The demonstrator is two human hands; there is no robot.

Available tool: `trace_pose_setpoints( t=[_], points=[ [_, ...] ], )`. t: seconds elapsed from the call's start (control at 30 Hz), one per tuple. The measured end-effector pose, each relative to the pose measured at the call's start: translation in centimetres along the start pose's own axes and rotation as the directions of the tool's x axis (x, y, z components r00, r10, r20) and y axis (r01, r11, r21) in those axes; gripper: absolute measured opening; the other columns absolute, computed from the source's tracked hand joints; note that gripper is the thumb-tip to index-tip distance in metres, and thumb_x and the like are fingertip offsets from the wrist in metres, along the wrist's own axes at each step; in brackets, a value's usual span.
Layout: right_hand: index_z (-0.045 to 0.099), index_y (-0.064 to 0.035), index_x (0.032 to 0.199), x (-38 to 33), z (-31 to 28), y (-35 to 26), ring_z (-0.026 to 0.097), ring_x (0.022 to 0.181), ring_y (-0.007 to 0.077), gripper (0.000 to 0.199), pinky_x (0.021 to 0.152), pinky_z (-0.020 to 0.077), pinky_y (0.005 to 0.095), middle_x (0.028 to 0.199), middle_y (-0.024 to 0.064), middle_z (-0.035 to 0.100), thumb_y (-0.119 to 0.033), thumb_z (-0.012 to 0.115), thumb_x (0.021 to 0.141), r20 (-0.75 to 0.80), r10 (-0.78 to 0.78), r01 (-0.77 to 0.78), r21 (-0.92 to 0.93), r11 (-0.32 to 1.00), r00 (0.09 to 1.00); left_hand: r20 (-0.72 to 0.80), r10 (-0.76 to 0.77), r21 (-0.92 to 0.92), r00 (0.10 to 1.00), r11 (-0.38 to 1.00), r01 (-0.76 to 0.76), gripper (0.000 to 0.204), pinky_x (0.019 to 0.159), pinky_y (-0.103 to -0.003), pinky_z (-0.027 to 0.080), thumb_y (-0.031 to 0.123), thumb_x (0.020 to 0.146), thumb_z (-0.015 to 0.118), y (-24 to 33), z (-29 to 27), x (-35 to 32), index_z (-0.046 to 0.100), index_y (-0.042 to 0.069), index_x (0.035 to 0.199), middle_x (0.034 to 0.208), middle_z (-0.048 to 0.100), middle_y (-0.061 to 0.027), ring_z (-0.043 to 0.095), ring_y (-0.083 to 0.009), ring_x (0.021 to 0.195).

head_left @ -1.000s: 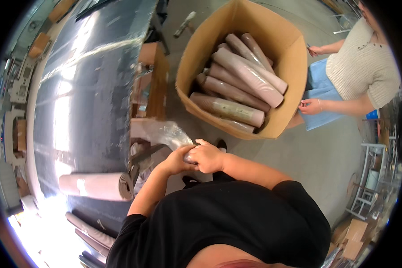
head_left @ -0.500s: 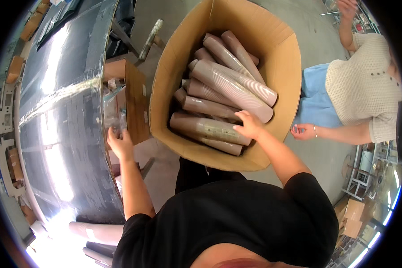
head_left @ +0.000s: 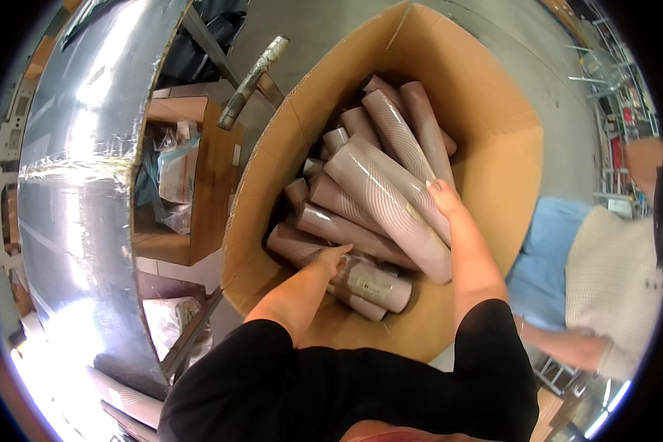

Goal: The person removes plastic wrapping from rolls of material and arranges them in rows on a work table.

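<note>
Glossy pinkish-brown rolls with fine curved lines [head_left: 390, 210] lie heaped in a large open cardboard box [head_left: 493, 166] in front of me. My left hand [head_left: 333, 260] is down over a labelled roll [head_left: 379, 286] at the near side. Its fingers are bent close together, and whatever is between them is hidden. A see-through glare or film lies around the fingertips, too blurred to name. My right hand [head_left: 443, 197] rests on the rolls at the right, thumb and fingers apart on a roll's surface.
Left of the box stands a dark, tape-covered table [head_left: 88, 214]. A smaller carton [head_left: 214, 147] holding plastic bags sits beside it. A silvery wrapped bar [head_left: 254, 81] sticks out near the box's far left. At the right stands a person in a knitted top [head_left: 611, 272].
My left hand has moved from beside the table into the large box. My right hand has shifted up and right over the rolls. The box appears nearer, and the person's arm has lowered.
</note>
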State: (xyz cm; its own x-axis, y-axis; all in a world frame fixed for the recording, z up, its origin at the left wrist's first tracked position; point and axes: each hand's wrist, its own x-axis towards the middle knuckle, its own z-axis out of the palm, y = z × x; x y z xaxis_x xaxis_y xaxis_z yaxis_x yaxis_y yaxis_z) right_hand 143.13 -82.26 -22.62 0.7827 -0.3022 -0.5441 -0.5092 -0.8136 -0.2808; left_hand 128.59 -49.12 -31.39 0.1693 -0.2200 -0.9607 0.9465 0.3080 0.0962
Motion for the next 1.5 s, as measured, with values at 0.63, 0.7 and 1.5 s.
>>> trace_pose_setpoints(
  t=[0.63, 0.7, 1.5],
  points=[
    [0.044, -0.0010, 0.147, 3.8, 7.0, 1.9, 0.052, 0.128, 0.0263, 0.075, 0.105, 0.0418, 0.0359, 0.142, 0.0180, 0.053, -0.058, 0.049, 0.098, 0.668, -0.044, -0.505, 0.602, 0.618, 0.743, -0.325, 0.253, -0.461, 0.911, 0.799, -0.386, 0.059, 0.093, -0.040, 0.047, 0.016, 0.085, 0.069, -2.7, 4.4, 7.3, 0.044, 0.009, 0.138, 0.130, 0.056, -0.0090, 0.056, -0.0267, 0.114],
    [0.040, -0.0020, 0.150, 3.3, 6.8, 1.6, 0.049, 0.132, 0.0262, 0.078, 0.109, 0.0401, 0.0354, 0.145, 0.0170, 0.051, -0.061, 0.046, 0.098, 0.714, -0.080, -0.534, 0.589, 0.606, 0.696, -0.296, 0.169, -0.592, 0.940, 0.740, -0.320, 0.058, 0.093, -0.045, 0.047, 0.023, 0.088, 0.067, -3.6, 4.0, 8.2, 0.041, 0.016, 0.140, 0.130, 0.056, -0.0067, 0.056, -0.0276, 0.115],
    [0.044, -0.0041, 0.147, -5.0, 7.1, 0.5, 0.049, 0.129, 0.0213, 0.069, 0.109, 0.0388, 0.0346, 0.141, 0.0125, 0.052, -0.056, 0.044, 0.101, 0.758, -0.244, -0.680, 0.652, 0.335, 0.606, -0.087, 0.395, -0.607, 0.915, 0.707, -0.362, 0.038, 0.082, -0.040, 0.058, 0.023, 0.096, 0.058, -2.1, 3.7, 2.6, 0.056, -0.004, 0.124, 0.114, 0.067, -0.0173, 0.069, -0.0293, 0.096]
  ],
)
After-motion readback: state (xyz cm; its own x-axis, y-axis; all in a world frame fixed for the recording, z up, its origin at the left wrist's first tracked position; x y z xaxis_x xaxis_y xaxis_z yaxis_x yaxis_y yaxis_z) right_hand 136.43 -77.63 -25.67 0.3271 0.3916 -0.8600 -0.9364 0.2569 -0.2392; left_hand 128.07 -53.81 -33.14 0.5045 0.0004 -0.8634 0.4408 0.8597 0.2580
